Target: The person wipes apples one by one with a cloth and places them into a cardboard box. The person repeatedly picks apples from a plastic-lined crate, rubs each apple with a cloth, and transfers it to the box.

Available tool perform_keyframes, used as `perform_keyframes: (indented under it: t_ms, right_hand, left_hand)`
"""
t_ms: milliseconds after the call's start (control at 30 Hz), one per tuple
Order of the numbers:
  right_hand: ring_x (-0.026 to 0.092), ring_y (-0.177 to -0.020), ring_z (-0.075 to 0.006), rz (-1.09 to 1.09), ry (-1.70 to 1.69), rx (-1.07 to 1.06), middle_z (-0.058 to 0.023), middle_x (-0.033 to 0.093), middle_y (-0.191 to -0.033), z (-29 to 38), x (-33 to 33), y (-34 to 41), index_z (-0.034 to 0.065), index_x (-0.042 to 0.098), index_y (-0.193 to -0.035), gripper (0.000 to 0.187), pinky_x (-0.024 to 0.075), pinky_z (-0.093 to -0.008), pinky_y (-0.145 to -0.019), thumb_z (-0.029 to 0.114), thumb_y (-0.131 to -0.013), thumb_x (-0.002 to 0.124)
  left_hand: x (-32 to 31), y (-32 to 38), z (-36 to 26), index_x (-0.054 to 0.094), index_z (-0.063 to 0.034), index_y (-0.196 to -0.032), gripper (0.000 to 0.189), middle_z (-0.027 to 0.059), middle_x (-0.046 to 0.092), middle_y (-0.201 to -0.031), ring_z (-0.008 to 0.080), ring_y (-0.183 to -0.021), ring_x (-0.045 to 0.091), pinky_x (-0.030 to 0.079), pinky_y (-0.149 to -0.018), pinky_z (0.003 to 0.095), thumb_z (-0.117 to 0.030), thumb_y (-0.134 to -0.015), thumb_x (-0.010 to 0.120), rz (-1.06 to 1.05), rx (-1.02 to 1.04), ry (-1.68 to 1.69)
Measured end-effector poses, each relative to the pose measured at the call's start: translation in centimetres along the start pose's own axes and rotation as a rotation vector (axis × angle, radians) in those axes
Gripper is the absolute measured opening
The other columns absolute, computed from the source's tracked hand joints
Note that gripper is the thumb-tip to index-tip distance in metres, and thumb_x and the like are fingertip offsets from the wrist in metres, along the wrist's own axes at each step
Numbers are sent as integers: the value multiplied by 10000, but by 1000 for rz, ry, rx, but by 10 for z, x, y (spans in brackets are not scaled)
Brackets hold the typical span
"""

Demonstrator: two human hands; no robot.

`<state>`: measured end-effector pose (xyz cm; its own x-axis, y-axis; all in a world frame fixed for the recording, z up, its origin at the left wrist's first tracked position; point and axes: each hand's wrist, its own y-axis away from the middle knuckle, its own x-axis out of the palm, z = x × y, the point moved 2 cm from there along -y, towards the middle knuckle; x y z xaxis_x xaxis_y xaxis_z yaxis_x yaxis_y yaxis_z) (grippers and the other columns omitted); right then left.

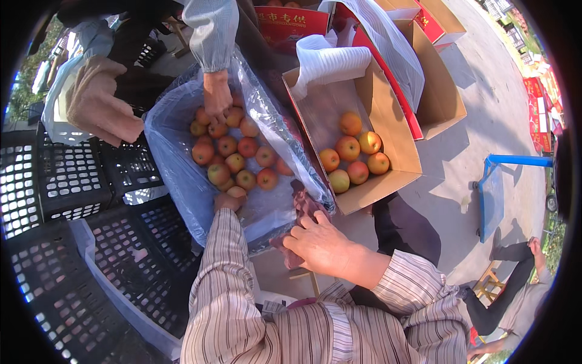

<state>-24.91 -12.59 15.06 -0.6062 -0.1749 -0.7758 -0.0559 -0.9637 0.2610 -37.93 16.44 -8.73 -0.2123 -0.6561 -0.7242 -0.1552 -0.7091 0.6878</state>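
My left hand [230,201] is in the near corner of a crate lined with clear plastic film [175,168], its fingers around an apple [237,192]. Several red-yellow apples [248,147] lie loose in the same crate. Over the crate's near right edge, my right hand [316,239] grips a dark maroon cloth [305,204]. A cardboard box [391,132] stands to the right, with several apples [348,148] at its near end and white foam sheeting [334,61] draped over its far end.
Across the crate, another person's hand [217,98] reaches onto the apples. Black perforated crates [72,173] crowd the left, with a brown fleece cloth [97,100] above. More red boxes [293,25] stand behind. At right are a blue trolley [492,200] and a seated person [514,282].
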Motion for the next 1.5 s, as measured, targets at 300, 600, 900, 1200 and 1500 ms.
perform_keyframes:
  t_ms: [300,600,900,1200,1500]
  right_hand:
    - [405,-1347,-389,-757,-469,-165,-127,487,-1391,4,-33,-43,100,629,-1256,560,343,-517,-1092,270,-750,798]
    - [601,-1118,-308,-874,-797,-104,-132,649,-1160,-7,-35,-66,60,707,-1117,308,473,-395,-950,278,-900,709]
    - [623,-896,-194,-842,-1030,35,-80,672,-963,-11,-49,-87,16,663,-1077,368,486,-313,-814,372,-1002,608]
    - [558,-1175,-356,-737,-576,-104,-183,595,-1212,-10,-47,-81,25,594,-1154,589,448,-411,-991,418,-783,829]
    - [633,-939,-128,-766,-1364,-15,-61,691,-981,-36,-46,-110,43,671,-1073,193,503,-304,-847,182,-941,644]
  left_hand:
    - [-103,194,-32,481,-5,-1392,790,82,626,-1220,200,-1131,609,487,-950,323,-349,-778,839,337,766,1278]
    - [-119,231,-67,481,-17,-1319,638,108,612,-1244,178,-1127,604,479,-961,324,-133,-796,828,-76,1089,785]
    - [-130,228,-82,440,-48,-1381,489,47,550,-1303,140,-1189,557,483,-988,322,-209,-975,659,555,866,1404]
    - [-102,217,-67,462,-137,-1431,490,22,557,-1383,211,-1261,547,448,-1071,402,-454,-1058,438,808,601,1667]
    - [-105,233,-78,385,-103,-1493,596,51,501,-1473,217,-1328,508,419,-1097,413,-468,-1034,495,535,915,1542]
